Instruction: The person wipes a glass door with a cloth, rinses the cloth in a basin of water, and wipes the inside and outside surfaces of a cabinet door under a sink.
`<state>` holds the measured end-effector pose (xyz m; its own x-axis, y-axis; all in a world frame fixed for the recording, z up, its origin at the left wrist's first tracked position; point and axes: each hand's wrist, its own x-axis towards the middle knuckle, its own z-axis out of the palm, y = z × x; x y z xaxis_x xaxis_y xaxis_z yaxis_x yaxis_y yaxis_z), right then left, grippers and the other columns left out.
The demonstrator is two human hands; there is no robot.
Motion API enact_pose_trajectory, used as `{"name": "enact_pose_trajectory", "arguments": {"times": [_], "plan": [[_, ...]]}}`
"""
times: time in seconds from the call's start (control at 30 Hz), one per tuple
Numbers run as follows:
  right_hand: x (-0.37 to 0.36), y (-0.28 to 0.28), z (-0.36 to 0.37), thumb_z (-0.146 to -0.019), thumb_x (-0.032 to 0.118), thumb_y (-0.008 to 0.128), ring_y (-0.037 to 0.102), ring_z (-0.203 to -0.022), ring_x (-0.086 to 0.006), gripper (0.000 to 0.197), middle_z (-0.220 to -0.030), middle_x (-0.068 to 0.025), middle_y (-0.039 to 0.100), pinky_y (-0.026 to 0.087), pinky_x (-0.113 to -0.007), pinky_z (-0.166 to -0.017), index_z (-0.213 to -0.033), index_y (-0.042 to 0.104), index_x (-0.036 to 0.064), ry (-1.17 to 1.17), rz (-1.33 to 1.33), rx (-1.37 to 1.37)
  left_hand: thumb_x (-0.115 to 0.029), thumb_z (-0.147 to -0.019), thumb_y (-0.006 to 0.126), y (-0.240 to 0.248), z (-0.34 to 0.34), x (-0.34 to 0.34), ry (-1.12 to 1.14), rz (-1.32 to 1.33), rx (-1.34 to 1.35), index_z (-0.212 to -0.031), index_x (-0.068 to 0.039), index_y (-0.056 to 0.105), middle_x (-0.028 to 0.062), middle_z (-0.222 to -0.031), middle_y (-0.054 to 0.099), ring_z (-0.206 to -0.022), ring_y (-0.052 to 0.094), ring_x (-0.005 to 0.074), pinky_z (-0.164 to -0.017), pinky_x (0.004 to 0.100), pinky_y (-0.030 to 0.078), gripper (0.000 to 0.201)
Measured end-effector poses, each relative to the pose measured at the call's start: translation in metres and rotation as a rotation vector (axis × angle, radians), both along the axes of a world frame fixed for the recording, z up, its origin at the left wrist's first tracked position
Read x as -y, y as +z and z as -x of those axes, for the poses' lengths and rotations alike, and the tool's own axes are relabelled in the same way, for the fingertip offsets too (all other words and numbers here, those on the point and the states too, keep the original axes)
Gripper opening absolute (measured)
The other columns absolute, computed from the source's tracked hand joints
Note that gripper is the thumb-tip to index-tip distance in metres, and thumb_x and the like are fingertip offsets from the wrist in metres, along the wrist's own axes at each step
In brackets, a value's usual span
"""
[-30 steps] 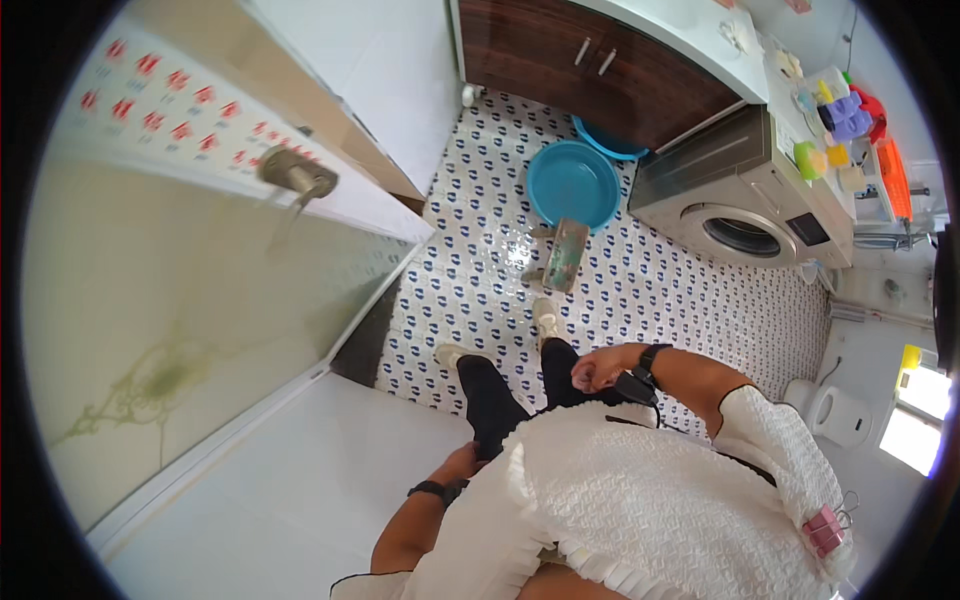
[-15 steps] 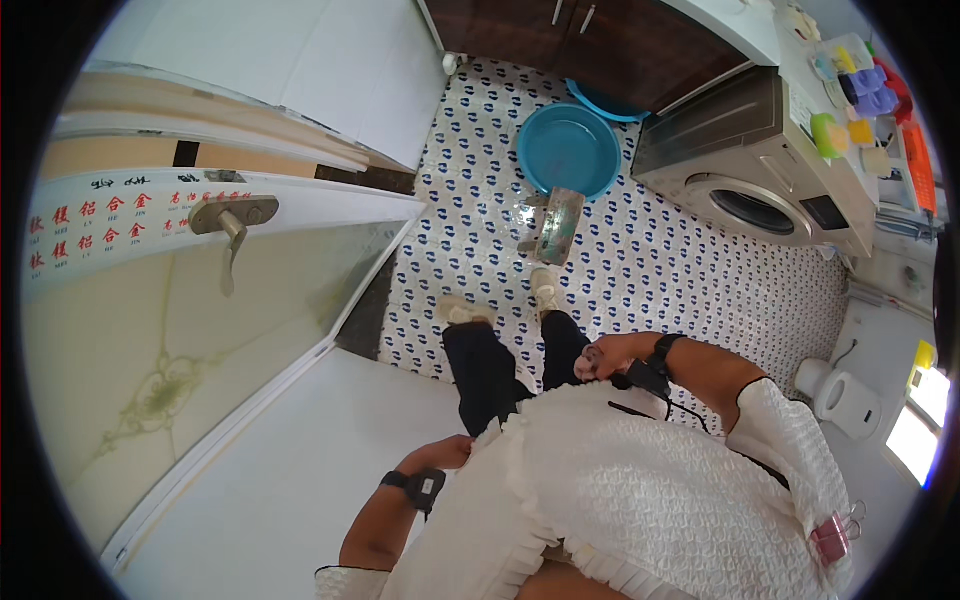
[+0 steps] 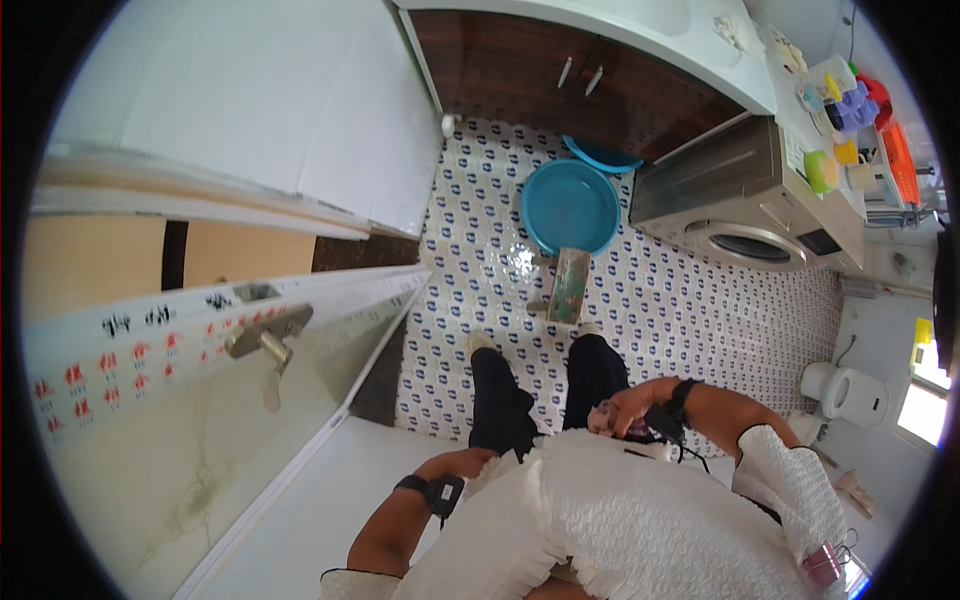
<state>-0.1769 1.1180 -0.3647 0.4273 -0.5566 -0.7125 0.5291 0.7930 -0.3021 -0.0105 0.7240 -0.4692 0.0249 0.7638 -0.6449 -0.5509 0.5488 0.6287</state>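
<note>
My right hand (image 3: 625, 410) is in front of my right thigh, fingers curled around something pinkish and dark that I cannot make out. A black device is strapped at that wrist. Low at my left side, my left hand (image 3: 472, 462) rests against my dark trousers and white top, its fingers mostly hidden. Just ahead of my shoes stands a small worn low stool (image 3: 570, 287) with a greenish top. Beyond it, touching or nearly touching, lies a round blue basin (image 3: 568, 207). Part of a second blue basin (image 3: 602, 157) shows behind, against the cabinet.
A door (image 3: 290, 400) with a metal handle (image 3: 275, 345) stands ajar on my left. Dark brown cabinets (image 3: 520, 65) line the far side, with a washing machine (image 3: 740, 200) to their right. A toilet (image 3: 845, 393) is at the right. The patterned floor (image 3: 470, 210) looks wet beside the stool.
My feet have come closer to the stool. The basins, stool and cabinets sit lower in view, and the gap beside the door looks wider. Both hands stay low in much the same pose.
</note>
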Motion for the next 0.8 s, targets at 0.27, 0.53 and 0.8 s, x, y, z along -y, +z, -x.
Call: {"name": "enact_pose_trajectory", "arguments": {"times": [0.27, 0.53, 0.8], "plan": [[-0.075, -0.046, 0.03, -0.077, 0.013, 0.07, 0.05, -0.05, -0.0062, 0.013, -0.057, 0.0, 0.055, 0.037, -0.021, -0.043, -0.07, 0.063, 0.0034, -0.17, -0.045, 0.151, -0.002, -0.068, 0.053, 0.0, 0.1, -0.06, -0.187, 0.039, 0.043, -0.112, -0.004, 0.061, 0.0057, -0.09, 0.065, -0.075, 0.06, 0.0141, -0.061, 0.0307, 0.048, 0.044], [-0.162, -0.083, 0.136, -0.076, 0.011, 0.069, 0.056, -0.061, -0.0096, 0.011, -0.074, -0.0051, 0.065, 0.045, -0.025, -0.054, -0.08, 0.067, 0.0009, -0.266, 0.062, 0.229, -0.021, -0.089, 0.057, -0.045, 0.229, -0.189, -0.155, -0.152, 0.382, -0.093, -0.002, 0.066, 0.0077, -0.088, 0.064, -0.077, 0.062, 0.0146, -0.068, 0.0308, 0.051, 0.022], [-0.174, -0.182, 0.227, -0.075, -0.003, 0.063, 0.052, -0.072, -0.0083, 0.016, -0.086, -0.0016, 0.056, 0.042, -0.021, -0.062, -0.085, 0.055, 0.0055, -1.016, -0.118, -0.366, -0.027, -0.081, 0.063, -0.158, 0.364, -0.269, 0.19, 0.244, -0.398, -0.118, -0.01, 0.055, 0.016, -0.102, 0.065, -0.091, 0.064, 0.034, -0.077, 0.0411, 0.05, 0.042]]}}
